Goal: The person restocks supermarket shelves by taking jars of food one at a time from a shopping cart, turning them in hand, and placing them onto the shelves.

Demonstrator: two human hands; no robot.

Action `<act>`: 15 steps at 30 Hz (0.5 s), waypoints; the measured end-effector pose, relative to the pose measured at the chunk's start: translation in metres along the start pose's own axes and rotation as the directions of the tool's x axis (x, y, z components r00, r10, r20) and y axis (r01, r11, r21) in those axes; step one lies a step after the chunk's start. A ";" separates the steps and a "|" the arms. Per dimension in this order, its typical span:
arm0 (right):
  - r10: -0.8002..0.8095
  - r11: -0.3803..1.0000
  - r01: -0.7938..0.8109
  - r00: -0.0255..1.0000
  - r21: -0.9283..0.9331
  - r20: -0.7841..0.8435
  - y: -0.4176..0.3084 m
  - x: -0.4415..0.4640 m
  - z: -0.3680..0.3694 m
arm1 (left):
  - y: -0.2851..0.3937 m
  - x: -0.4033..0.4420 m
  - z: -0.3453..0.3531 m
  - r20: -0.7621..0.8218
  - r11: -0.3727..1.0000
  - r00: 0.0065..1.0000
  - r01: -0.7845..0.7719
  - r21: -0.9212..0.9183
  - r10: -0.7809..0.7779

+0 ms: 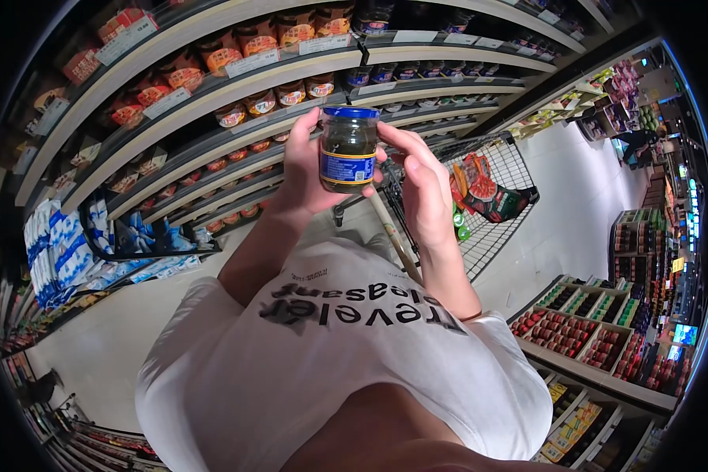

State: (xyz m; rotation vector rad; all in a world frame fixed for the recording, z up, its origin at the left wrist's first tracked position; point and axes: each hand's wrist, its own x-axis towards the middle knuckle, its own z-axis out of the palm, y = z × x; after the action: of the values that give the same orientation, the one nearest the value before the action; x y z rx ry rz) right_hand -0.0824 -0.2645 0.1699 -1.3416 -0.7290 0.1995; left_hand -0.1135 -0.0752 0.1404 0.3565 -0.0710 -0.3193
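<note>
One blue-lidded glass jar [349, 161], long axis nearly upright, sits wrapped snugly by the left hand [300, 169], while the right hand's [429, 177] bent fingers [402, 141] rest at its right edge near the lid [351, 112], left of the shopping cart [499, 232] and before the far shelves [440, 53].

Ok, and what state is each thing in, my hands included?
Blue-lidded glass jar: lid on, roughly upright, held up, label toward the camera.
Left hand: gripping the jar.
Right hand: at the jar's right side, fingers partly bent; firmness of grip unclear.
Wire shopping cart: partly filled.
Red packages: lying inside the cart.
Blue-and-white bags: piled together.
</note>
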 end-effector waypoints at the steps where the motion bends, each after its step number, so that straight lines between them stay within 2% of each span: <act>1: 0.003 1.000 -0.004 1.000 -0.030 -0.009 0.003 0.002 -0.003 | -0.001 0.000 0.002 -0.027 1.000 1.000 -0.009 0.016 0.009; 2: 0.002 1.000 -0.003 1.000 -0.031 -0.008 0.003 0.002 -0.004 | -0.002 0.000 0.003 -0.026 1.000 1.000 -0.010 0.016 0.010; 5: 0.203 0.964 -0.187 0.977 0.187 -0.070 0.001 0.005 -0.007 | -0.006 0.003 0.007 -0.043 0.995 0.997 -0.058 0.084 0.062; 7: 0.227 0.954 -0.206 0.971 0.219 -0.070 0.006 0.009 -0.014 | -0.010 0.006 0.010 -0.060 0.963 0.986 -0.137 0.231 0.154; 8: 0.252 0.941 -0.227 0.965 0.251 -0.071 0.010 0.010 -0.018 | -0.013 0.007 0.012 -0.058 0.963 0.986 -0.138 0.231 0.156; 10: 0.276 0.931 -0.245 0.958 0.271 -0.082 0.016 0.012 -0.024 | -0.020 0.009 0.016 -0.020 0.834 0.970 -0.198 0.515 0.243; 11: 0.300 0.910 -0.258 0.950 0.324 -0.087 0.018 0.012 -0.026 | -0.015 0.007 0.025 -0.022 0.768 0.973 -0.169 0.617 0.231; 12: 0.325 0.886 -0.269 0.941 0.377 -0.092 0.020 0.013 -0.028 | -0.016 0.008 0.025 -0.022 0.768 0.972 -0.169 0.617 0.232; 14: 0.337 0.878 -0.274 0.936 0.393 -0.099 0.025 0.016 -0.035 | -0.018 0.013 0.025 0.095 0.548 0.951 -0.249 0.798 0.294; 15: 0.331 0.869 -0.273 0.941 0.412 -0.075 0.026 0.018 -0.038 | -0.021 0.017 0.022 0.101 0.558 0.947 -0.263 0.787 0.304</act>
State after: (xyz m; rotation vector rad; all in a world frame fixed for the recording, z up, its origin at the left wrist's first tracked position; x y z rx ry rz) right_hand -0.0397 -0.2795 0.1505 -1.0581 -0.3257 0.4730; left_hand -0.1067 -0.1065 0.1536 1.2469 -0.2283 0.0776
